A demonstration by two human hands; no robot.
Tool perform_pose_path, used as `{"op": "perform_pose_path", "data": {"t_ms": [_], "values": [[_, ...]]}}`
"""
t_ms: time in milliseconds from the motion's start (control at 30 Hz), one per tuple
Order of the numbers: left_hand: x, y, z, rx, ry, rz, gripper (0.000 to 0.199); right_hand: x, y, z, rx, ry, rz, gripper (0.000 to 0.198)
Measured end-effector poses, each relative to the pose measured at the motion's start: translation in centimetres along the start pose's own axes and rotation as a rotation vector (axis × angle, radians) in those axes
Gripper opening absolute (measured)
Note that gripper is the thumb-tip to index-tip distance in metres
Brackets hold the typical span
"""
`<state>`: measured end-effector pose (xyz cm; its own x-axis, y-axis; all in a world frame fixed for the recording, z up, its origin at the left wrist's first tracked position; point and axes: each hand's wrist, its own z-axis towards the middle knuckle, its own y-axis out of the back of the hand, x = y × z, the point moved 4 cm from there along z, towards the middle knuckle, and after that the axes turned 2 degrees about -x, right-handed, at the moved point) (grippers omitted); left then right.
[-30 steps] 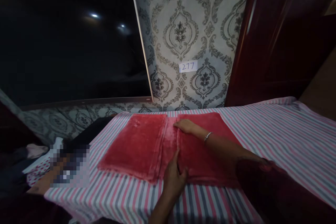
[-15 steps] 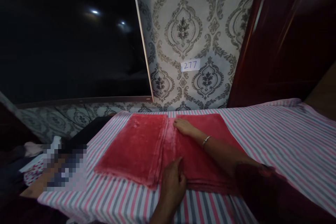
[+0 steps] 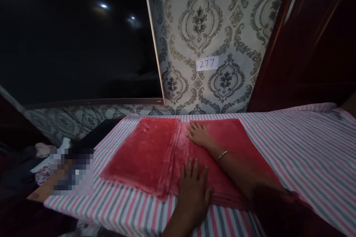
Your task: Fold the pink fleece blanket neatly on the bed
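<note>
A red plush blanket lies folded on the striped sheet, its thick left part beside a wider right part, with a layered edge running between them. My right hand, with a silver bracelet on its wrist, rests flat near the far end of the right part, fingers spread. Closer to me, my left hand also lies palm down with fingers apart, over the near edge of that right part. Neither hand holds anything. My right forearm and dark sleeve hide some of the blanket's right side.
The pink, grey and white striped sheet covers the surface underneath. Behind it stand a patterned wall with a paper label, a large dark screen and a dark red glossy panel. Clothes and a pixelated patch lie at the lower left.
Both hands have gone from curled fingers at the blanket's inner edge to flat, spread fingers. The left hand has moved slightly right. Blanket folds there look flatter. The camera view has shifted slightly.
</note>
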<state>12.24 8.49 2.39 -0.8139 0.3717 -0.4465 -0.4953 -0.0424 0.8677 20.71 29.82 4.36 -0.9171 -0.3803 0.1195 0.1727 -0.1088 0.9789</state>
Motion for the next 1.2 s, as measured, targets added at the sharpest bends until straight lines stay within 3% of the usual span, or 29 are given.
{"op": "perform_pose_path", "data": {"t_ms": [300,400,467,600,700,767,800,967,1067,1200], "values": [[-0.9,2.0,-0.1,-0.005,0.048,-0.180,0.061,-0.3,0.0,0.5,0.094,-0.001,0.080,0.059],[-0.7,3.6,-0.5,0.098,-0.003,-0.243,0.058,0.8,0.7,-0.2,0.135,0.023,0.098,0.060],[0.5,5.8,-0.7,0.074,-0.039,-0.318,0.049,1.9,1.0,-1.6,0.146,0.061,0.106,0.062],[6.5,12.5,-0.4,-0.236,0.070,-0.254,0.041,4.5,1.0,-5.8,0.093,0.208,0.118,0.061],[13.2,17.7,-0.6,-0.413,0.370,-0.119,0.044,6.1,0.1,-8.6,0.060,0.301,0.096,0.061],[17.5,20.0,-1.0,-0.436,0.623,-0.133,0.050,6.8,-0.5,-9.8,0.059,0.332,0.070,0.061],[19.1,20.8,-1.3,-0.433,0.685,-0.144,0.053,7.0,-0.7,-10.2,0.055,0.340,0.059,0.061],[23.9,21.7,-2.5,-0.348,0.863,-0.307,0.045,7.4,-0.8,-10.7,0.038,0.340,0.038,0.060],[25.1,21.1,-3.0,-0.286,0.902,-0.446,0.035,7.3,-0.6,-10.8,0.034,0.331,0.045,0.060],[25.9,20.8,-3.4,-0.262,0.932,-0.584,0.035,7.3,-0.5,-10.8,0.031,0.326,0.057,0.058]]}}
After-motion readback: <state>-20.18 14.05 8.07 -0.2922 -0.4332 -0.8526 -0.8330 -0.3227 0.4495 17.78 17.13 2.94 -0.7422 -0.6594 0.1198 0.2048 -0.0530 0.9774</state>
